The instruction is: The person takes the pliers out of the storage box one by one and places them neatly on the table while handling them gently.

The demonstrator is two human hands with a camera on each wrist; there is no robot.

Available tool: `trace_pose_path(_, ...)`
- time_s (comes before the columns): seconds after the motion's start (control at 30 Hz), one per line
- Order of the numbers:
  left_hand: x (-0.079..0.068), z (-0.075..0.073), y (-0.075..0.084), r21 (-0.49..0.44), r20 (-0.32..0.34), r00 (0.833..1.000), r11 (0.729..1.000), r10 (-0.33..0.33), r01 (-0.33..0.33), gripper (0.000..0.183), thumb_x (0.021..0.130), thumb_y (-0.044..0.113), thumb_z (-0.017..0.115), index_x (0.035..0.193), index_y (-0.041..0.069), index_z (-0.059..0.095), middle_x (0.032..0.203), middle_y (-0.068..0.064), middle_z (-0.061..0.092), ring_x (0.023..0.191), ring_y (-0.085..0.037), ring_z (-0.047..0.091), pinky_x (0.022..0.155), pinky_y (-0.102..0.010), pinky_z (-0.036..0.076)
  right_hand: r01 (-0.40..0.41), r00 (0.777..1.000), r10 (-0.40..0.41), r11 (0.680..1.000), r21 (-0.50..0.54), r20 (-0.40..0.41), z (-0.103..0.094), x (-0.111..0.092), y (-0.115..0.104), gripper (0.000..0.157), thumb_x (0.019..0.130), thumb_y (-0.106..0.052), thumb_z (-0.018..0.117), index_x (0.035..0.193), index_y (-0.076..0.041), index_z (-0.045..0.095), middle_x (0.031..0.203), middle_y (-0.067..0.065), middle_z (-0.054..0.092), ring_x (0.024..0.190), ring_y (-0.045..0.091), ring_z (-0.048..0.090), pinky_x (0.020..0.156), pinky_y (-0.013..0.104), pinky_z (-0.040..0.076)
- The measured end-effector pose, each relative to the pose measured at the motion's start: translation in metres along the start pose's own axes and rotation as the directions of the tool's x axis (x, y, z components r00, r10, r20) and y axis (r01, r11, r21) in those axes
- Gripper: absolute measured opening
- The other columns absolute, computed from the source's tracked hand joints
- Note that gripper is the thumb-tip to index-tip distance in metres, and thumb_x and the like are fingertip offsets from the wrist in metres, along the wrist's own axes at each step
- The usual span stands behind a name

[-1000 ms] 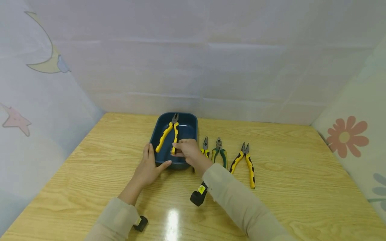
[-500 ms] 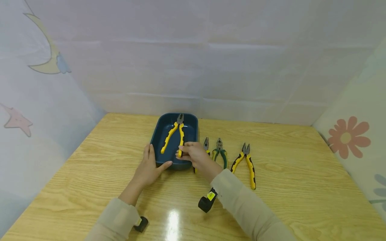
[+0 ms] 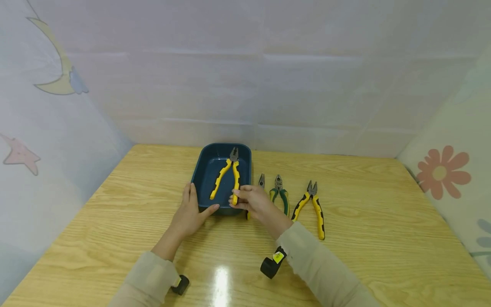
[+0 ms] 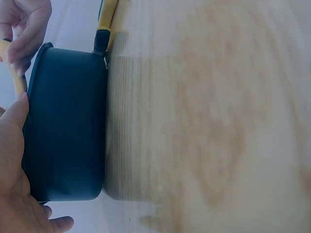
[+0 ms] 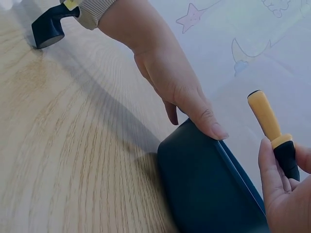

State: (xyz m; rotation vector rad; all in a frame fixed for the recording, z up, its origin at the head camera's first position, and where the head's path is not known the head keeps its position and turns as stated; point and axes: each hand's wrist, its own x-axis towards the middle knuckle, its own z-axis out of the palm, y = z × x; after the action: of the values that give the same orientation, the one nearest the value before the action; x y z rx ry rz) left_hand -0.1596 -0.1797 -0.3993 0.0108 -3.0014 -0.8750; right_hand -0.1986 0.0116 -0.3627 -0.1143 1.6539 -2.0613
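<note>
In the head view my right hand pinches one handle of yellow-and-black combination pliers. Their legs are spread and their grey head points away, over the dark blue bin. Whether the pliers touch the bin's floor, I cannot tell. My left hand holds the bin's near left corner, thumb across the front rim and fingers along the left side. The right wrist view shows that thumb on the rim, and the held pliers' handle sticking up from my right fingers.
On the table, right of the bin, lie green-handled pliers and yellow-and-black pliers. Another pair of pliers is partly hidden behind my right hand. A pale cloth wall rises behind the table.
My right hand has drawn the pliers rightward and slightly toward me over the bin. The left hand and the bin have stayed where they were.
</note>
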Motion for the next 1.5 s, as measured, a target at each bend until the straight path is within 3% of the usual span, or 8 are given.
trace_pose_path(0.1, 0.001, 0.001, 0.000, 0.002, -0.003, 1.000, 1.000, -0.002, 0.002, 0.106, 0.072, 0.070, 0.039, 0.136, -0.002, -0.004, 0.141, -0.019, -0.006, 0.122, -0.040, 0.021, 0.090, -0.049, 0.031, 0.009, 1.000, -0.010, 0.999, 0.033, 0.018, -0.004, -0.004, 0.000, 0.033, 0.089, -0.001, 0.043, 0.116, 0.019, 0.040, 0.097, 0.023, 0.050, 0.071, 0.016, 0.057, 0.072, 0.030, 0.048)
trace_pose_path(0.27, 0.001, 0.002, 0.000, 0.003, -0.002, 1.000, 1.000, 0.005, -0.005, 0.105, 0.073, 0.069, 0.040, 0.136, -0.003, -0.004, 0.141, -0.019, -0.006, 0.122, -0.040, 0.020, 0.090, -0.049, 0.031, 0.022, 0.999, -0.024, 0.998, 0.064, 0.040, -0.010, -0.011, 0.000, 0.036, 0.090, 0.000, 0.042, 0.119, 0.019, 0.036, 0.088, 0.017, 0.053, 0.072, 0.015, 0.057, 0.072, 0.029, 0.047)
trace_pose_path(0.73, 0.001, 0.002, 0.001, -0.002, 0.003, 1.000, 1.000, 0.003, -0.003, 0.106, 0.072, 0.070, 0.039, 0.136, -0.002, -0.004, 0.141, -0.018, -0.007, 0.122, -0.040, 0.022, 0.089, -0.049, 0.032, 0.041, 0.996, -0.046, 0.997, 0.063, 0.075, -0.021, -0.027, -0.001, 0.034, 0.090, 0.001, 0.040, 0.116, 0.023, 0.034, 0.081, 0.010, 0.055, 0.072, 0.015, 0.058, 0.075, 0.032, 0.047)
trace_pose_path(1.07, 0.001, 0.003, 0.000, 0.001, -0.011, 1.000, 1.000, 0.006, -0.006, 0.106, 0.072, 0.070, 0.040, 0.136, -0.003, -0.003, 0.141, -0.019, -0.005, 0.121, -0.040, 0.023, 0.088, -0.050, 0.032, 0.043, 0.994, -0.049, 0.997, 0.061, 0.099, -0.031, -0.037, 0.001, 0.037, 0.090, 0.001, 0.039, 0.118, 0.024, 0.029, 0.087, 0.014, 0.050, 0.075, 0.014, 0.056, 0.076, 0.031, 0.046)
trace_pose_path(1.5, 0.000, 0.000, 0.000, 0.005, 0.005, 1.000, 1.000, -0.007, 0.007, 0.105, 0.073, 0.070, 0.039, 0.136, -0.002, -0.005, 0.141, -0.018, -0.008, 0.121, -0.041, 0.023, 0.089, -0.050, 0.032, 0.054, 0.992, -0.058, 0.998, 0.041, 0.109, -0.046, -0.050, 0.003, 0.032, 0.091, -0.005, 0.042, 0.111, 0.020, 0.038, 0.085, 0.010, 0.054, 0.077, 0.017, 0.056, 0.077, 0.035, 0.044)
